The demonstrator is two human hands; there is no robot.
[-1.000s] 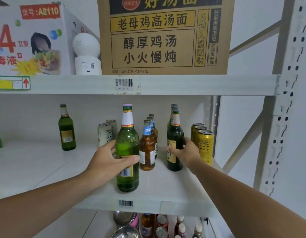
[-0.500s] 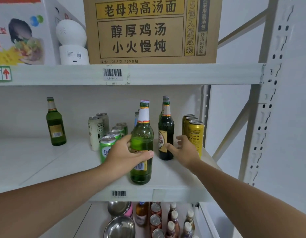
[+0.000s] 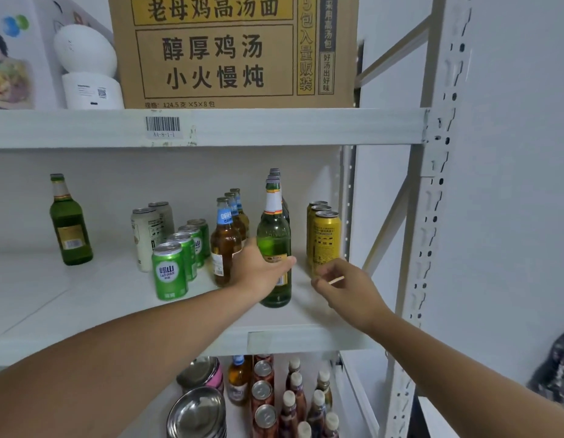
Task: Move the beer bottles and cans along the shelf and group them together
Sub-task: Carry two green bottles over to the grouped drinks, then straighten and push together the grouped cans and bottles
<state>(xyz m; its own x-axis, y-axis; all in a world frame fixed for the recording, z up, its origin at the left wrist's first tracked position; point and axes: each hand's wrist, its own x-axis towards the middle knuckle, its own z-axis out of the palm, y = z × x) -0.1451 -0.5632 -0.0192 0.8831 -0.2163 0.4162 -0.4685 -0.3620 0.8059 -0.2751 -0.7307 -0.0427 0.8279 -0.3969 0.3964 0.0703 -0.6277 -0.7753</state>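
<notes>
Left hand: fingers and thumb curled round the lower body of the tall green beer bottle, which stands upright near the shelf front. Right hand: loosely curled, holding nothing, just beside the yellow cans.

Counts:
- yellow cans: three
- green cans: three
- white cans: two
- brown bottles: three
- lone green bottle, far left: one

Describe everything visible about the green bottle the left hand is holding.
The green bottle is tall, looks like clear green glass, with a white neck label trimmed in orange and a yellowish body label partly hidden. It stands upright near the front of the shelf, ahead of a row of similar bottles, between brown bottles and yellow cans. The left hand grips its lower body; the right hand is apart from it.
</notes>
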